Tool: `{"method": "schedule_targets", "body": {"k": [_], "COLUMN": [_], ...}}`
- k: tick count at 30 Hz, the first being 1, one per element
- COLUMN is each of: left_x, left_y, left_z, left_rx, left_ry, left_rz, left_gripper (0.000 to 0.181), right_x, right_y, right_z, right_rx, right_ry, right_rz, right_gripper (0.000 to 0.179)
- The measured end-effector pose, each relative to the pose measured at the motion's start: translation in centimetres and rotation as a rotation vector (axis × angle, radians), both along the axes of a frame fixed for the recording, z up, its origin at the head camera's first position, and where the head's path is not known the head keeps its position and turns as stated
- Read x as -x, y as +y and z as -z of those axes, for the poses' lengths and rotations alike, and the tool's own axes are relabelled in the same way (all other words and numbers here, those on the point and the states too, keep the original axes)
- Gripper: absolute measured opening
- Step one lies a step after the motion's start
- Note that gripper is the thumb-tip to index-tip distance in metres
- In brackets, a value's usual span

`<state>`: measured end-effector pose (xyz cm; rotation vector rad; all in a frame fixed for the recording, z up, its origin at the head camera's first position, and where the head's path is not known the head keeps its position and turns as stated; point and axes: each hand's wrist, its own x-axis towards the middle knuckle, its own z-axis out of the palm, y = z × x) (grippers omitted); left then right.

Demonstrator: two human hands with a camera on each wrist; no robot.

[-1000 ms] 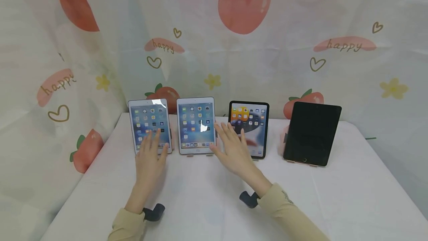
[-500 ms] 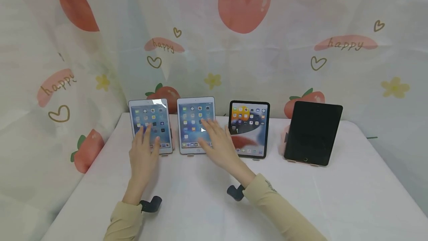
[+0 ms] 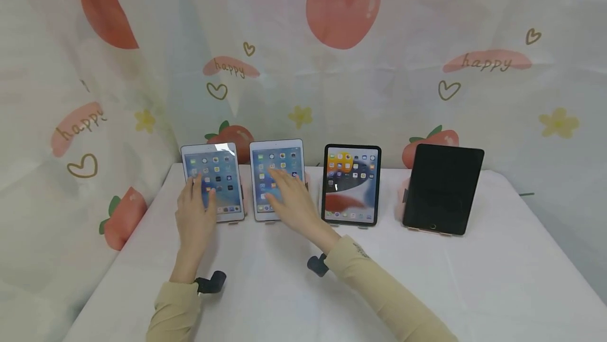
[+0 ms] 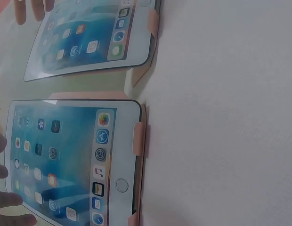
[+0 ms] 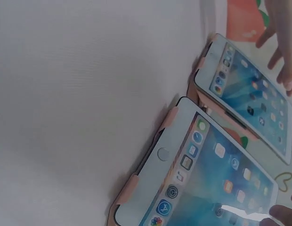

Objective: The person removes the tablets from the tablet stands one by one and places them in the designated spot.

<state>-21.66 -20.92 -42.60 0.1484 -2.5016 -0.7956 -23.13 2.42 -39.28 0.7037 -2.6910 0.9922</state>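
Left hand (image 3: 195,221): I'm gripping nothing, fingers extending before the leftmost tablet (image 3: 223,178), centre-left of frame
Right hand (image 3: 295,202): I'm gripping nothing, fingers extending before the second tablet (image 3: 280,157), near centre

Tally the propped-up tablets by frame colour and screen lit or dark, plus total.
White-framed rectangular tablets, screens lit: 2
Black-framed rectangular tablet with lit screen: 1
Black-framed rectangular tablet with dark screen: 1
Total: 4
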Motion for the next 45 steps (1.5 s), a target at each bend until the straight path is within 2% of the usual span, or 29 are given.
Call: {"method": "schedule_targets", "body": {"k": [7, 14, 19, 27, 34, 40, 45], "left_x": [0.7, 1.9, 2.6, 3.5, 4.3, 4.9, 5.4], "left_y": [-0.6, -1.2, -1.7, -2.6, -3.0, -3.3, -3.6], "left_z": [-0.2, -0.6, -0.8, -1.0, -1.2, -1.7, -1.8], "left_rx": [-0.045, -0.049, -0.04, -0.053, -0.16, -0.276, -0.336], "left_ry": [0.01, 0.056, 0.086, 0.085, 0.111, 0.112, 0.111], "left_rz": [-0.011, -0.035, -0.036, -0.023, -0.016, -0.008, -0.021], "left_gripper": [0.059, 0.057, 0.055, 0.053, 0.051, 0.049, 0.046], "right_x": [0.8, 1.8, 2.6, 3.8, 4.6, 5.0, 5.8], "right_y": [-1.2, -2.5, -3.4, -4.9, -6.0, -6.6, -7.0], "right_z": [-0.4, -1.0, -1.2, -1.3, -1.5, -1.8, -2.1], "right_rx": [0.066, 0.153, 0.178, 0.218, 0.263, 0.323, 0.335], "right_ry": [-0.074, -0.148, -0.189, -0.234, -0.247, -0.269, -0.262], "right_rz": [-0.024, -0.054, -0.053, -0.048, -0.056, -0.062, -0.069], "right_gripper": [0.058, 0.059, 0.059, 0.06, 0.058, 0.057, 0.054]}}
